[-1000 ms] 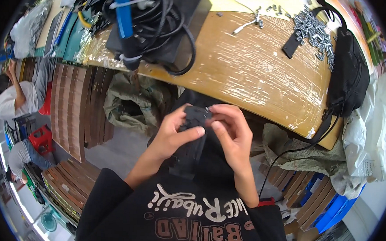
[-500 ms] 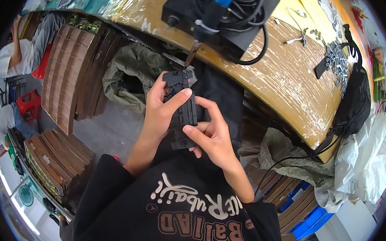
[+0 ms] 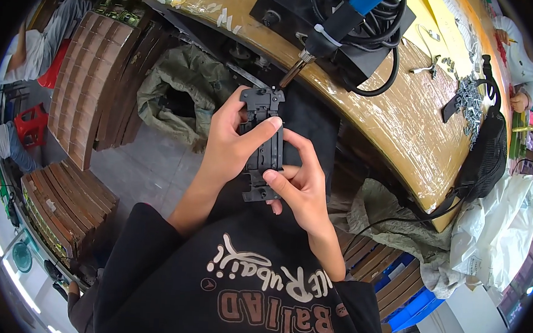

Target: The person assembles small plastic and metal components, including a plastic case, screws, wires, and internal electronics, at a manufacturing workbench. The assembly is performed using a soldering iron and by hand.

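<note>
A long black plastic part (image 3: 266, 145) with slots and raised edges is held in front of my body by both hands. My left hand (image 3: 234, 143) wraps its left side, the thumb pressed on its upper face. Lower down, my right hand (image 3: 299, 184) grips the other side, its thumb on the front and fingers partly hidden behind. Just above the part's upper end is the metal tip (image 3: 297, 69) of a blue-and-black corded tool (image 3: 339, 30). I cannot tell whether the tip touches the part.
A black box (image 3: 282, 15) with a knob and coiled cables sits on the wooden table (image 3: 378, 130). Small metal pieces (image 3: 467, 105) and a black pouch (image 3: 485, 158) lie at its right. Left are an open sack (image 3: 184, 70) and stacked brown trays (image 3: 72, 206). Other people sit farther off.
The whole view has shifted, with the table and tool appearing farther right. The black plastic part stays in both hands and is turned slightly, its upper end now a little below the metal tip.
</note>
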The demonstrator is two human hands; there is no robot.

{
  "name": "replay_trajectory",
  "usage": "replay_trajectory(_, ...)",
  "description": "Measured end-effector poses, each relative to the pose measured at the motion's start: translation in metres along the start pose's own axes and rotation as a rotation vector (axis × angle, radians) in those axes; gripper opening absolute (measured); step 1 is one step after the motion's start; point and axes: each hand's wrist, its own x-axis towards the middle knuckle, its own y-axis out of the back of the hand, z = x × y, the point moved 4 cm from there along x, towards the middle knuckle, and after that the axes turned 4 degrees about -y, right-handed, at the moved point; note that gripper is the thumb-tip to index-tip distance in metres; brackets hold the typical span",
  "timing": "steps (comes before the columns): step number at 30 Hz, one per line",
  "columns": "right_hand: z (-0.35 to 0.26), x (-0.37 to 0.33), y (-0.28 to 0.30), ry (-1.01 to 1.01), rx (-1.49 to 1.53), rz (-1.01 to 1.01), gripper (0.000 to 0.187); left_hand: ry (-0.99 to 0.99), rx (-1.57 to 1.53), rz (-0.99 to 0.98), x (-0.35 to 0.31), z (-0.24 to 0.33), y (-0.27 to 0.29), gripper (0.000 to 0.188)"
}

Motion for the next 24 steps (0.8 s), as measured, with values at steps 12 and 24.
replay_trajectory(12, 0.0056, 0.0061, 0.0039, -0.008, 0.012, -0.024, 0.053, -0.068, 0.096, -0.06, 0.0033, 0.0001, 0.0017, 0.019)
replay_trajectory(24, 0.0004, 0.0097, 0.0043, -0.011, 0.024, -0.022, 0.053, -0.039, 0.081, -0.041, 0.0086, 0.0009, 0.0021, 0.02)
